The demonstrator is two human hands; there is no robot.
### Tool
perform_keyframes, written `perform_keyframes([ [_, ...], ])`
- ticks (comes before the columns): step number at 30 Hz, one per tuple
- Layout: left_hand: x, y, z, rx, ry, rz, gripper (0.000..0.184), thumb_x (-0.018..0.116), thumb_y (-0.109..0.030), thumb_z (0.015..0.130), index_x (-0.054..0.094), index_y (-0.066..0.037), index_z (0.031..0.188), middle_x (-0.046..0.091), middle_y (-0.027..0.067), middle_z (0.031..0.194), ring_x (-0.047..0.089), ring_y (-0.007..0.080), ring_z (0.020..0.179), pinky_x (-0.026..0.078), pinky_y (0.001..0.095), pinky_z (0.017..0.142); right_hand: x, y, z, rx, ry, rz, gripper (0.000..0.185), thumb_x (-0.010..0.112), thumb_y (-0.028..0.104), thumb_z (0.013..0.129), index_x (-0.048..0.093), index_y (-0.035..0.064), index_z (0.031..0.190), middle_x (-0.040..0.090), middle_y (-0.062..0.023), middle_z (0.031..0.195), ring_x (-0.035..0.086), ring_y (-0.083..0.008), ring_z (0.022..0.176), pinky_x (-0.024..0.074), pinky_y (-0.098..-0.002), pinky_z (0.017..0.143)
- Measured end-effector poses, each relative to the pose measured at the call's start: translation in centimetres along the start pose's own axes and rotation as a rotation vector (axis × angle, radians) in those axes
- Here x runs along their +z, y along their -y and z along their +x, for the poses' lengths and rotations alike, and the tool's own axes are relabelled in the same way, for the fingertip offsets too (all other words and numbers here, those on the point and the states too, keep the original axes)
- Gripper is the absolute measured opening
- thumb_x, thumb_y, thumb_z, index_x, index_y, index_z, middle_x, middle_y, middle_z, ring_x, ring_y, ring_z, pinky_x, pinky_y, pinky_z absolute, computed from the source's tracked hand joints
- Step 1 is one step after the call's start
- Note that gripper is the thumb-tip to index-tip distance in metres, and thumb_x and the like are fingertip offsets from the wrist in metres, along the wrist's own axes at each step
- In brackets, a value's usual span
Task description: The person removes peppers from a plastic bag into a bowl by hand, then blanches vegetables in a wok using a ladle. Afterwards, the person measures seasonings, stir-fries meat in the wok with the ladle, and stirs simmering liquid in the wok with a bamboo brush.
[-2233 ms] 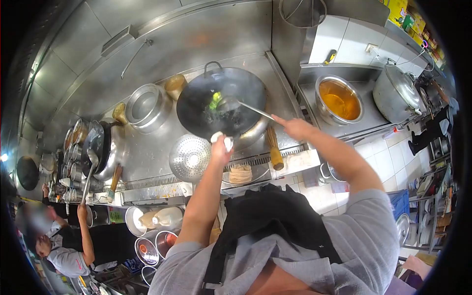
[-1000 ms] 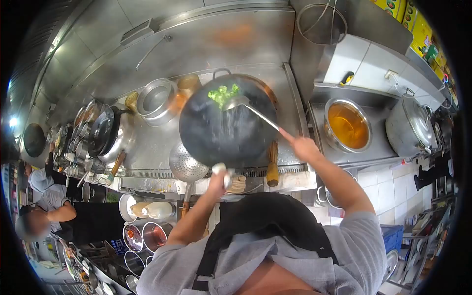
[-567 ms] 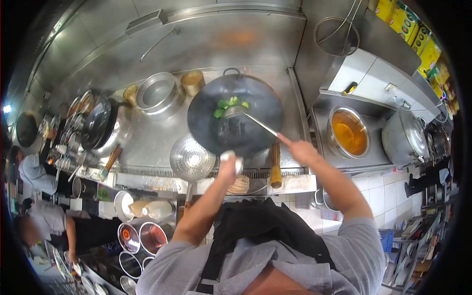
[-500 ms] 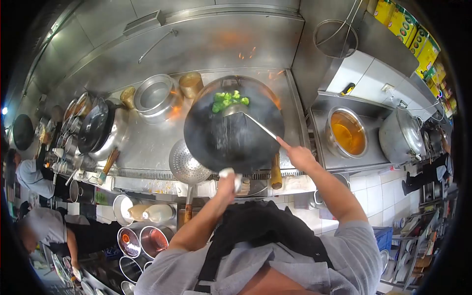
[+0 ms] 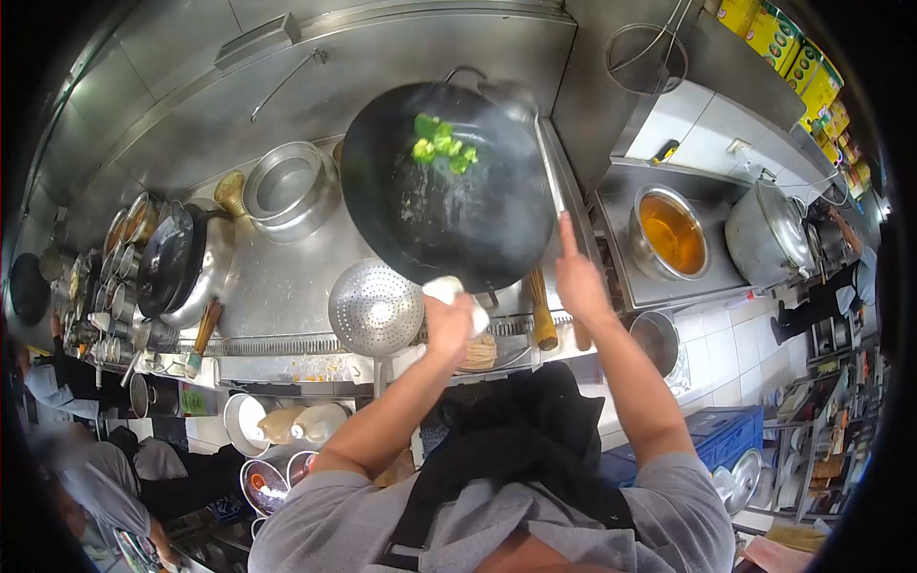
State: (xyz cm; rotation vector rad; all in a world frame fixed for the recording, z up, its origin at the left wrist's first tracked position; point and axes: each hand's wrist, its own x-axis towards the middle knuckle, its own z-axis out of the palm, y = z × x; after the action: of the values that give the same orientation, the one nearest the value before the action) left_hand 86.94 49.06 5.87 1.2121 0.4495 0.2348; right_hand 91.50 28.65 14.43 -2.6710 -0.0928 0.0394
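Note:
My left hand [image 5: 453, 320] is closed on a white cloth [image 5: 445, 288] at the near rim of the black wok [image 5: 435, 215]. The wok is tilted and raised, with green vegetable pieces [image 5: 443, 144] toward its far side and steam over it. My right hand [image 5: 582, 286] is wrapped round the handle of a ladle [image 5: 551, 172]. The ladle's bowl is at the wok's far right edge, away from the vegetables. Just left of my left hand rests a perforated strainer [image 5: 376, 307], and a bamboo brush [image 5: 543, 320] stands between my hands.
Stacked metal pots [image 5: 289, 188] sit left of the wok. On the right are a bowl of orange liquid [image 5: 671, 232] and a large lidded pot [image 5: 768, 235]. A round sieve [image 5: 646, 59] hangs above. Other people stand at the far left and far right.
The wok has risen and tilted from its earlier place. The ladle has left the vegetables for the far right rim, its handle now steeper. My left hand still grips the cloth.

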Motion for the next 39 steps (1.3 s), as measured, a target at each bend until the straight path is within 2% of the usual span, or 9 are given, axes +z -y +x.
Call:
perform_keyframes([
  [2, 0.3, 2.5, 0.1, 0.049, -0.006, -0.013, 0.038, 0.057, 0.004, 0.079, 0.051, 0.001, 0.116, 0.059, 0.0085, 0.097, 0.061, 0.0184, 0.082, 0.052, 0.0342, 0.066, 2.7, 0.2, -0.6, 0.004, 0.017, -0.015, 0.082, 0.052, 0.009, 0.096, 0.001, 0.0277, 0.158, 0.064, -0.0246, 0.085, 0.065, -0.0384, 0.072, 0.0522, -0.0496, 0.069],
  [4, 0.7, -0.1, 2.0, -0.122, 0.023, -0.052, 0.016, 0.058, -0.005, 0.083, 0.055, -0.003, 0.099, 0.059, 0.0054, 0.076, 0.059, 0.0181, 0.062, 0.047, 0.0357, 0.05, 3.7, 1.4, -1.6, 0.386, 0.54, 1.228, 0.064, 0.051, 0.01, 0.098, 0.022, 0.0216, 0.154, 0.054, -0.0105, 0.075, 0.056, -0.0189, 0.057, 0.049, -0.0341, 0.055],
  [5, 0.3, -2.0, 2.1, -0.249, 0.075, -0.11, 0.009, 0.059, -0.008, 0.085, 0.055, -0.005, 0.092, 0.057, 0.0042, 0.069, 0.057, 0.0178, 0.055, 0.043, 0.0351, 0.044, 4.5, 1.6, -1.8, 0.404, 0.549, 1.222, 0.064, 0.051, 0.01, 0.098, 0.022, 0.0216, 0.154, 0.054, -0.0105, 0.075, 0.056, -0.0189, 0.057, 0.049, -0.0341, 0.055],
  [8, -0.2, -4.0, 0.4, -0.542, -0.004, -0.088, 0.005, 0.057, -0.015, 0.089, 0.054, -0.01, 0.089, 0.055, 0.0034, 0.064, 0.053, 0.0169, 0.049, 0.034, 0.03, 0.039, 6.3, 3.0, -0.6, 0.702, 0.782, 2.359, 0.006, 0.047, 0.01, 0.101, 0.041, 0.0129, 0.1, 0.046, -0.0035, 0.077, 0.045, -0.0059, 0.05, 0.043, -0.022, 0.049],
  [17, -1.5, 4.2, 5.8, -0.574, 0.204, -0.264, 0.027, 0.058, -0.04, 0.096, 0.056, -0.013, 0.097, 0.063, 0.0041, 0.077, 0.062, 0.0193, 0.062, 0.043, 0.0278, 0.046, 5.3, 2.2, -1.4, 0.882, 0.781, 2.254, 0.011, 0.042, 0.015, 0.104, 0.041, 0.008, 0.096, 0.048, -0.0029, 0.078, 0.047, -0.0048, 0.05, 0.0447, -0.0207, 0.05],
  [19, -4.2, 3.4, 5.9, -0.579, 0.275, -0.123, 0.04, 0.061, -0.05, 0.094, 0.059, -0.013, 0.109, 0.066, 0.0059, 0.097, 0.065, 0.0184, 0.089, 0.051, 0.0316, 0.068, 5.8, 1.2, -0.7, 0.747, 0.689, 2.163, 0.007, 0.042, 0.013, 0.104, 0.042, 0.0088, 0.099, 0.048, -0.0031, 0.078, 0.047, -0.0043, 0.052, 0.0433, -0.02, 0.049],
  [26, -17.2, 8.4, 1.6, -0.05, 0.178, 0.429, 0.05, 0.068, -0.004, 0.08, 0.054, -0.003, 0.127, 0.063, 0.0135, 0.114, 0.059, 0.0315, 0.11, 0.048, 0.0424, 0.094, 5.0, -5.1, 1.2, 0.646, 0.776, 2.041, 0.016, 0.043, 0.013, 0.104, 0.043, 0.016, 0.12, 0.046, -0.0047, 0.081, 0.043, -0.0042, 0.053, 0.0391, -0.019, 0.047],
  [29, -18.4, 15.2, -0.3, 0.052, -0.039, 1.077, 0.057, 0.067, 0.0, 0.075, 0.055, -0.009, 0.131, 0.062, 0.0215, 0.111, 0.058, 0.0403, 0.108, 0.046, 0.0442, 0.096, 5.3, -8.1, 2.7, 0.638, 0.906, 2.013, 0.03, 0.044, 0.012, 0.104, 0.044, 0.0202, 0.133, 0.045, -0.0042, 0.082, 0.042, -0.0044, 0.054, 0.0379, -0.0188, 0.046],
  [39, -14.9, 15.2, -5.1, -0.133, -0.584, 0.999, 0.084, 0.073, -0.013, 0.079, 0.031, -0.019, 0.152, 0.057, 0.0233, 0.131, 0.051, 0.0396, 0.124, 0.042, 0.0467, 0.105, 7.7, -7.6, 8.5, 0.336, 0.98, 1.476, 0.057, 0.045, 0.01, 0.103, 0.025, 0.0295, 0.153, 0.045, -0.0041, 0.078, 0.04, -0.005, 0.049, 0.0371, -0.0202, 0.042],
])
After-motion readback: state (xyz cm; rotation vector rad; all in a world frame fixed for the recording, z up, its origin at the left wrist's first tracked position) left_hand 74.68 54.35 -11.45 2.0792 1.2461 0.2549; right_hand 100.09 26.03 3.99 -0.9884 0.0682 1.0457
